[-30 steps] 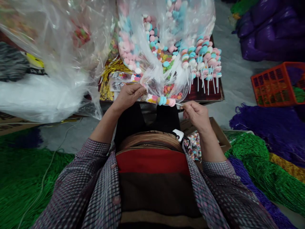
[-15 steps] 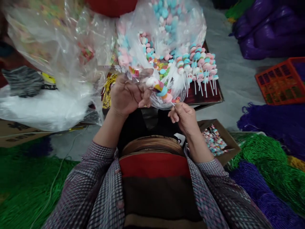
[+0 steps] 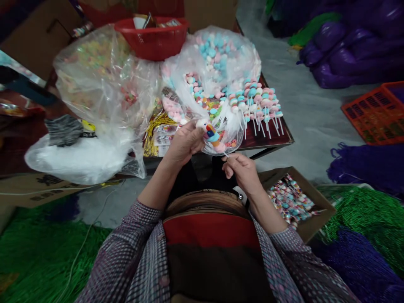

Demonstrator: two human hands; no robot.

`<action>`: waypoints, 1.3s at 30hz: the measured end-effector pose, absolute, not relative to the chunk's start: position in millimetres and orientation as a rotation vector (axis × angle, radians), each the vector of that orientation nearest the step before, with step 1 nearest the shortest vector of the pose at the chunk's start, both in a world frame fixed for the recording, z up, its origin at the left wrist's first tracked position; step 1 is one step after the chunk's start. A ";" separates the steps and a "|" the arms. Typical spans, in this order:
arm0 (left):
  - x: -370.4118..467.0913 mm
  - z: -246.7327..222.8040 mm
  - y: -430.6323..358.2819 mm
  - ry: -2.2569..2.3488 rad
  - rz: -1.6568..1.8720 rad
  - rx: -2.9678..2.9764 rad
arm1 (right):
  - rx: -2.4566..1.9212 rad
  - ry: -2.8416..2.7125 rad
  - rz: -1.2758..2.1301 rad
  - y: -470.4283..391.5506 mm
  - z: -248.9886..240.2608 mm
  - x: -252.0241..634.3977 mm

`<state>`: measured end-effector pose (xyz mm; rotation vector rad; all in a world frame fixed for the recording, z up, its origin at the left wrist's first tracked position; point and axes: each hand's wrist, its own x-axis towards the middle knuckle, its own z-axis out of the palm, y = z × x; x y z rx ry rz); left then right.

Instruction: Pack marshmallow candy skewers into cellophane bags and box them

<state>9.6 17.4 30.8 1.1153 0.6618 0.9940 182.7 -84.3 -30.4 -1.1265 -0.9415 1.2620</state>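
A candy skewer [image 3: 216, 142] with pink, blue, orange and white pieces slants between my hands. Something printed in red, yellow and blue, apparently a clear wrapper, covers its upper part. My left hand [image 3: 185, 144] is closed on that upper end, thumb and fingers pinching it. Below, my right hand [image 3: 243, 168] pinches the thin white stick [image 3: 225, 154]. Behind the skewer lies a clear plastic bag [image 3: 235, 145] with small colourful candies. To its right, several finished-looking candy skewers [image 3: 257, 99] are piled on the table, sticks toward me. Printed packets [image 3: 162, 136] and gold twist ties [image 3: 150, 130] lie left of my left hand.
A large bag of pink and blue candies [image 3: 217, 46] and a red basket [image 3: 151, 40] stand at the back. A cardboard box [image 3: 318, 216] with wrapped candies is low on my right. An orange crate [image 3: 372, 113] and green strands [image 3: 362, 214] lie on the floor.
My left hand has gone from loosely open fingers to a pinch on the skewer's upper end. The right hand still holds the stick. The view has shifted, showing more of the table's back.
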 end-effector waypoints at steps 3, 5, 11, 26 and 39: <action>12.7 26.6 9.3 0.682 0.986 1.125 | -1.106 -0.893 1.313 -87.1 -31.9 177.6; 11.7 27.0 5.3 0.694 1.026 1.158 | -1.080 -0.862 1.330 -87.9 -32.8 175.5; 14.5 45.2 2.8 0.546 1.187 1.047 | -1.026 -0.859 1.373 -89.3 -36.9 174.2; 31.2 22.6 -7.5 0.615 1.178 0.733 | -0.988 -0.785 1.458 -89.0 -39.5 153.0; 20.9 18.8 17.1 0.692 1.306 0.681 | -1.339 -1.105 0.865 -93.1 -39.3 171.5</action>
